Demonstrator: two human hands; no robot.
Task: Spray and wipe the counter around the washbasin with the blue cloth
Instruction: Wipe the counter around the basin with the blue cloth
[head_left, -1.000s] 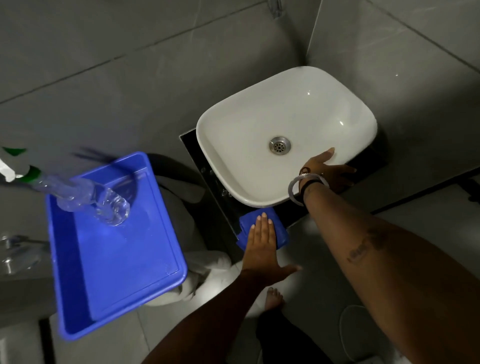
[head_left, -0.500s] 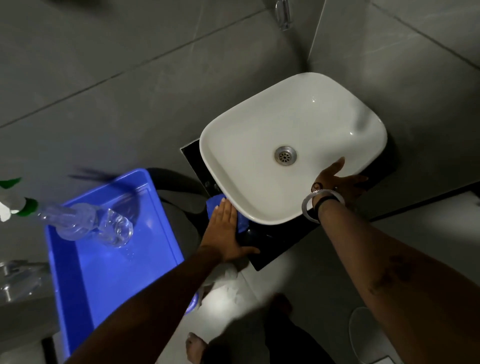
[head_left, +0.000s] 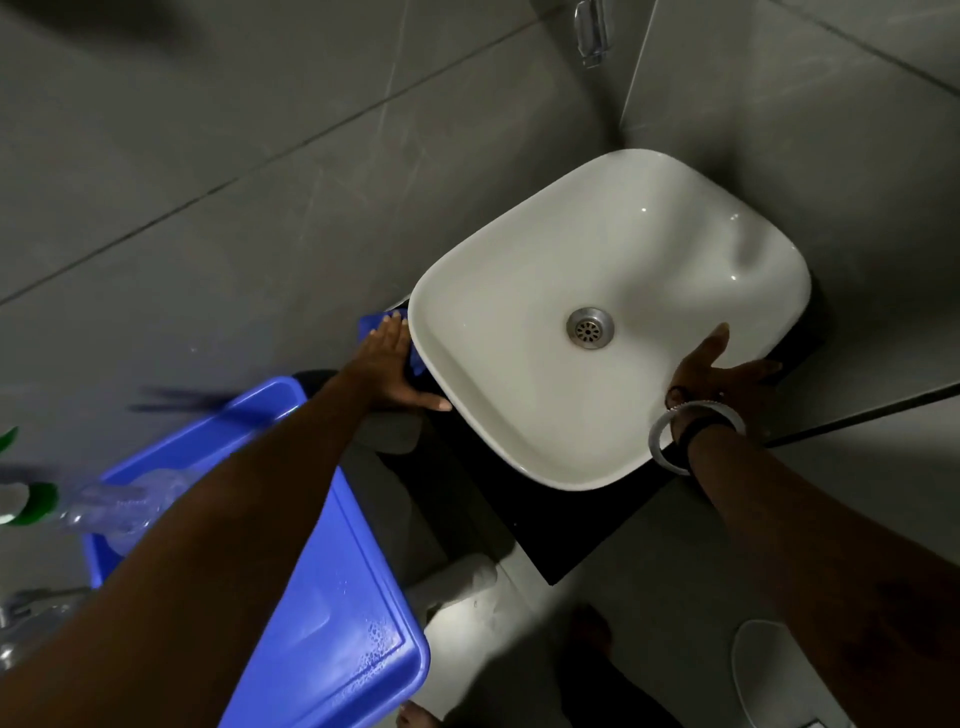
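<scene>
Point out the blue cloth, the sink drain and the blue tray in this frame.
blue cloth (head_left: 375, 322): head view, the corner showing past the left hand's fingertips.
sink drain (head_left: 589, 326): head view, centre of the metal strainer.
blue tray (head_left: 332, 613): head view, bare floor of the tray.

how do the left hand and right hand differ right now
The left hand lies flat, pressing the blue cloth on the counter beside the washbasin; the right hand holds no cloth and grips the basin's near rim, thumb inside the bowl. The right wrist wears bangles; the left wrist is bare. Both touch the basin's edge with arms extended.
</scene>
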